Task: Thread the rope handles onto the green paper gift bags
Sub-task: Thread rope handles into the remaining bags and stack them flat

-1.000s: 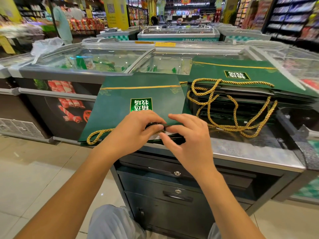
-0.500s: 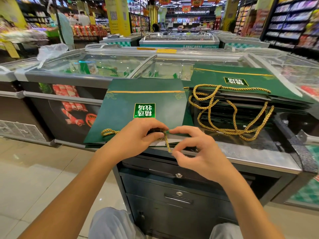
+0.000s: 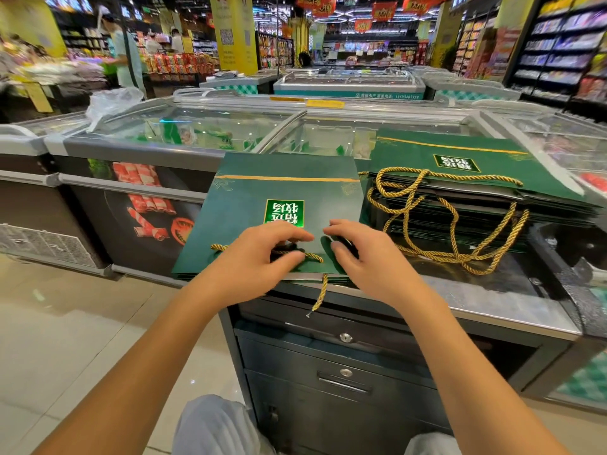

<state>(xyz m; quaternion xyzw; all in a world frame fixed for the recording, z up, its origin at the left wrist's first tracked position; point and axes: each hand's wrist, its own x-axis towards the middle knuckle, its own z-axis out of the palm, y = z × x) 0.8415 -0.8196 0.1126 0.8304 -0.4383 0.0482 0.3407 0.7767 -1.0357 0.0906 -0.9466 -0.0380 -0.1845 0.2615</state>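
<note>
Single head cam, wide-angle; faces fwd & down; sits close above counter point(image 3: 476, 295) edge.

Dark metal cabinet counter, scuffed steel top point(image 3: 476, 300). Holds a stack of folded dark-green paper gift bags point(image 3: 427, 156), its twisted gold rope handles point(image 3: 476, 261) trailing onto the steel. Just left of the stack lies a flat dark-green paper gift bag point(image 3: 262, 192), overhanging the counter's left end.

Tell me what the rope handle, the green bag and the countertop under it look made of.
Rope handle: twisted gold cord, slightly shiny, likely synthetic; strands spiral visibly. Green gift bag: stiff coated paper, matte, with foil-like gold line; it lies flat. Countertop: brushed metal, probably stainless steel; dull grey sheen.
</note>
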